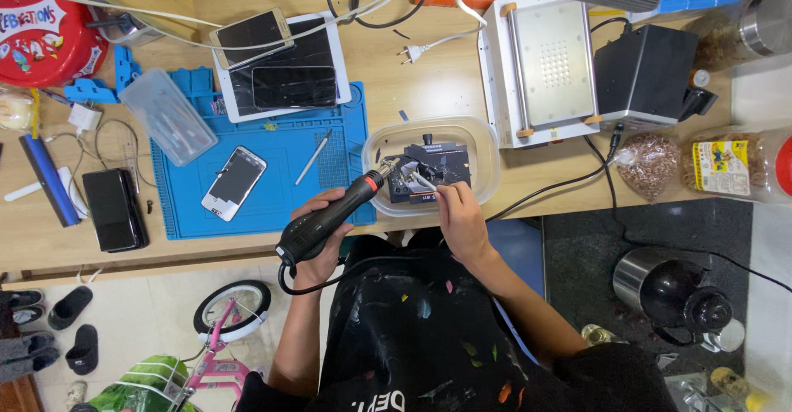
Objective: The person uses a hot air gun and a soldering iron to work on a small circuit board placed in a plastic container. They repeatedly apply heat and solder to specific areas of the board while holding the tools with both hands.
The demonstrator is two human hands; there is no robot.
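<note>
Left grip: we see our left hand (318, 229) closed around the handle of a black hot-air gun (330, 218), fingers wrapped over its thick body.
Hot-air gun: we note a dark barrel with a red ring near the front and a silver nozzle; it slants up and away from the left grip, the nozzle tip reaching over the tub's near wall. A black cord loops from its rear end, just below the left grip.
Right grip: our right hand (462, 222) is pinched shut on thin silver tweezers (422, 183), whose tips point toward the nozzle.
Fixture: a small black holder (433, 169) with a knob on its far edge and a dark board clamped in it sits just beyond the right grip, between the two tool tips.
Tub: a clear plastic tub (487, 152) with rounded corners holds the fixture; it rests on the wooden surface (445, 82).
Mat: a blue work mat (289, 144) lies beyond the left grip, carrying a white phone (235, 183) face up and a slim metal tool (314, 156).
Plate: a white heating plate (540, 65) stands well beyond the right grip.
</note>
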